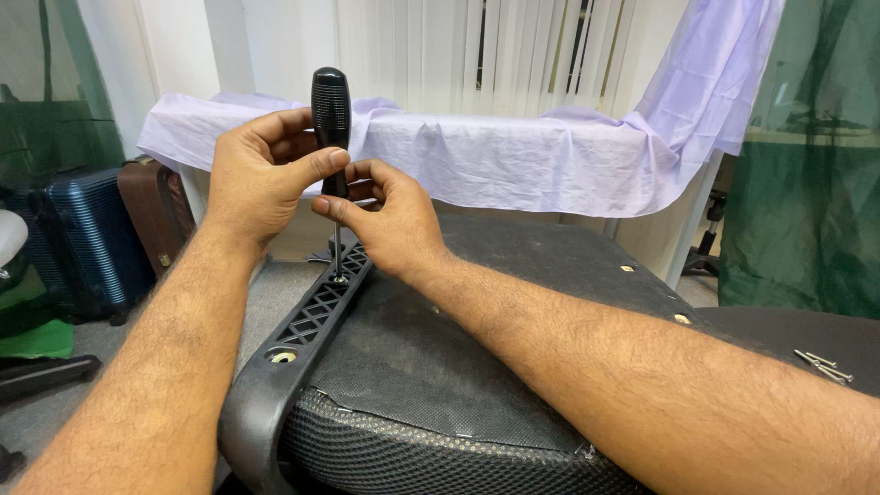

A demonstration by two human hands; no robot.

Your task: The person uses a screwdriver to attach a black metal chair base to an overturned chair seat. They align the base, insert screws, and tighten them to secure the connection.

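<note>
Lavender cloth [513, 156] drapes table behind. Centre frame: left hand [261, 174] grips black screwdriver [331, 119] handle; right hand [390, 220] pinches shaft, tip in screw hole [339, 278] of chair armrest [312, 321]. Best kept vertical, pressed firmly. Loose screws [825, 365] lower right.

The screwdriver [331, 115] has a glossy black handle and a thin silver shaft. The chair part [307, 321] it stands on is black plastic with a latticed, triangular cut-out pattern, beside a dark grey fabric underside [513, 302] and black mesh [412, 458] of fine woven dots. Loose screws [823, 366] gleam silver. Behind, a pale lilac cloth [513, 156], white vertical blinds [513, 55], a ribbed navy suitcase [78, 243], a brown one [156, 215], green curtains [807, 183]
</note>
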